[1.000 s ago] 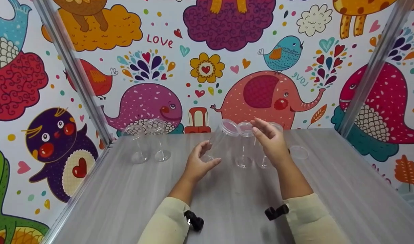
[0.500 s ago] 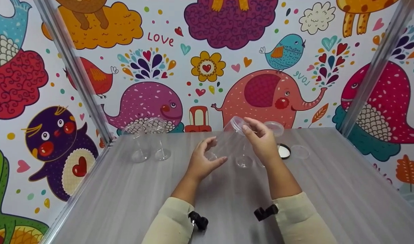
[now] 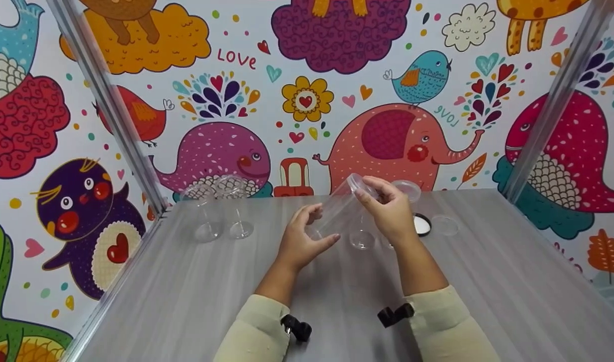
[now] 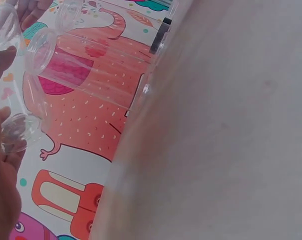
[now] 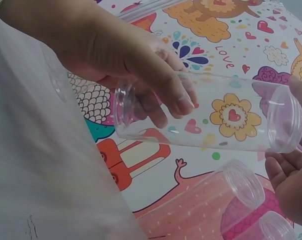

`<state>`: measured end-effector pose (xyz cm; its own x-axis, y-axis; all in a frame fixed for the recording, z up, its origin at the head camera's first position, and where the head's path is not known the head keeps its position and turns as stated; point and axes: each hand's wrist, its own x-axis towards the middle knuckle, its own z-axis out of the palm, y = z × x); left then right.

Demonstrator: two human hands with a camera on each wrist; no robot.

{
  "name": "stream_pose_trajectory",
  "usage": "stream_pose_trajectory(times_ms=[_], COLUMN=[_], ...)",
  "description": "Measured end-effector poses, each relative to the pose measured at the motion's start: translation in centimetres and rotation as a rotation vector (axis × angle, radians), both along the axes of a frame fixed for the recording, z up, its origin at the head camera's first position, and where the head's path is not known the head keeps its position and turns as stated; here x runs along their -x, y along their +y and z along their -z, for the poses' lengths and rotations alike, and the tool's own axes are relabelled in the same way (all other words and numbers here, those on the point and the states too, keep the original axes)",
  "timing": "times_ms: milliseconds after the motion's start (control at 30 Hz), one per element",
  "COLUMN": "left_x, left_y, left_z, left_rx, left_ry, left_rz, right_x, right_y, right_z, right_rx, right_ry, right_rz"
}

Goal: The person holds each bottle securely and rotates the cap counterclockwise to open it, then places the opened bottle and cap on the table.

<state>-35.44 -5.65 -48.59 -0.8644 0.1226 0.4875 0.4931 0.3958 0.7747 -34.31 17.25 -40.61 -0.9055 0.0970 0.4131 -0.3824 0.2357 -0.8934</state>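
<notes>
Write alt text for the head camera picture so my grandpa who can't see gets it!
A person's left hand and right hand hold a tilted clear jar over a gray table. More clear jars stand on both sides, with a black-rimmed white disc at right. Behind is a wall of bright cartoon animals.

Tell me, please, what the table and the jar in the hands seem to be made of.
The jar: probably clear, glossy plastic, perhaps glass; the printed flower shows through, the rim glints.
The table: perhaps matte wood-look laminate, judging by soft grey streaks.
</notes>
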Motion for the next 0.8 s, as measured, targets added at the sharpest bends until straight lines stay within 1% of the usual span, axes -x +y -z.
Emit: stream_pose_trajectory(times_ms=[100,200,367,467,600,800], left_x=[-0.1,-0.3,-0.6,-0.7,-0.9,-0.9], left_y=[-0.1,-0.1,-0.1,-0.1,-0.2,-0.3], left_z=[0.0,-0.1,-0.3,-0.4,-0.5,-0.5], left_rx=[0.004,-0.005,-0.026,-0.024,-0.017,-0.017], left_ry=[-0.002,-0.018,-0.049,-0.059,-0.066,-0.063], left_rz=[0.005,0.026,0.067,0.072,0.062,0.057], right_x=[0.1,0.2,-0.1,-0.3,-0.3,-0.2], right_y=[0.4,0.8,1.2,1.4,1.5,1.3], right_z=[0.1,0.1,0.1,0.1,0.2,0.3], right_rx=[0.012,0.03,0.056,0.09,0.112,0.096], right_ry=[0.005,0.013,0.034,0.06,0.08,0.079], right_rz=[-0.046,-0.102,-0.2,-0.252,-0.283,-0.28])
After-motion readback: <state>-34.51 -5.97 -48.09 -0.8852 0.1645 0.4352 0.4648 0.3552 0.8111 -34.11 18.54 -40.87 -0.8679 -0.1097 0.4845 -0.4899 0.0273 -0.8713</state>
